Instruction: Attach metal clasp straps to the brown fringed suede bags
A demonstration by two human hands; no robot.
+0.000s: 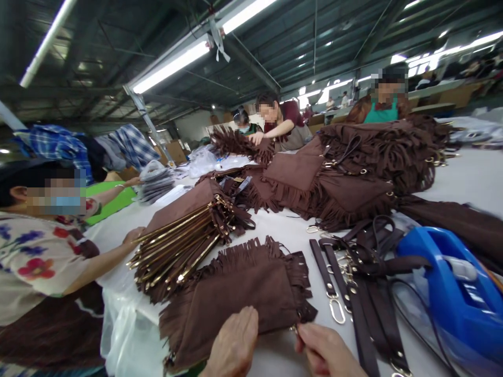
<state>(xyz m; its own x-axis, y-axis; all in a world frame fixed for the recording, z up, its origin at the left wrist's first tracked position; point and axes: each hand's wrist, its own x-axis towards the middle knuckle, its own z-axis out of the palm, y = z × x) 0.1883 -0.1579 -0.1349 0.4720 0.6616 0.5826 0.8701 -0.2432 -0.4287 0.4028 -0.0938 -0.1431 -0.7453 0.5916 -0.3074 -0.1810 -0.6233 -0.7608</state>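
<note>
A dark brown fringed bag (239,293) lies flat on the white table in front of me, its fringe spreading along the far edge and both sides. My left hand (234,343) rests on its near part, fingers stretched out and pressed flat on the cloth. At the bag's near right corner, my right hand (324,348) has thumb and fingers pinched together on a small metal fitting (294,329). Whether that fitting is a zipper pull or a ring, I cannot tell. Brown straps (353,293) with metal clips lie to the right of my right hand.
A blue tape dispenser (451,283) stands at the right. Brown bags with gold zippers (181,235) are stacked at the left, beside a person in a flowered shirt (43,262). More fringed bags (377,157) are heaped farther back, where other people work.
</note>
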